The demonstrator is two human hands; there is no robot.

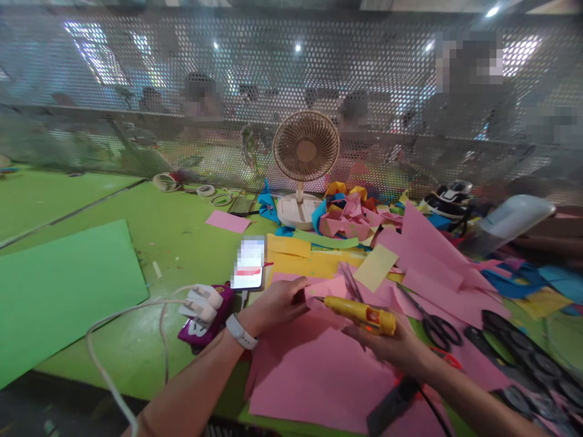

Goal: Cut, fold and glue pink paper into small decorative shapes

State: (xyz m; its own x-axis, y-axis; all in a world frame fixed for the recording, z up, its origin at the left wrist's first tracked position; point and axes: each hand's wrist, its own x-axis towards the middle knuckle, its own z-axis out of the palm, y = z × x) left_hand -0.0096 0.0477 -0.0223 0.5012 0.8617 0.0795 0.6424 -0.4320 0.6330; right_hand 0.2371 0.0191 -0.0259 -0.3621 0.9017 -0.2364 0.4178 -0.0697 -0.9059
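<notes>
My right hand [392, 347] holds a yellow glue gun [361, 313] with its nozzle pointing left, toward a small folded pink paper piece [325, 287]. My left hand [276, 303], with a white band on the wrist, presses its fingers on that pink piece. Both hands hover over a large pink paper sheet [314, 376] on the green table [150, 237]. A black cord [423, 400] runs from under my right wrist.
A phone [248, 263], a purple power bank [210, 315] with white cable, black scissors [432, 325], a small fan [304, 164], piles of coloured paper scraps [350, 215] and a green sheet [64, 291] lie around. A perforated metal screen [291, 91] stands behind, with people beyond it.
</notes>
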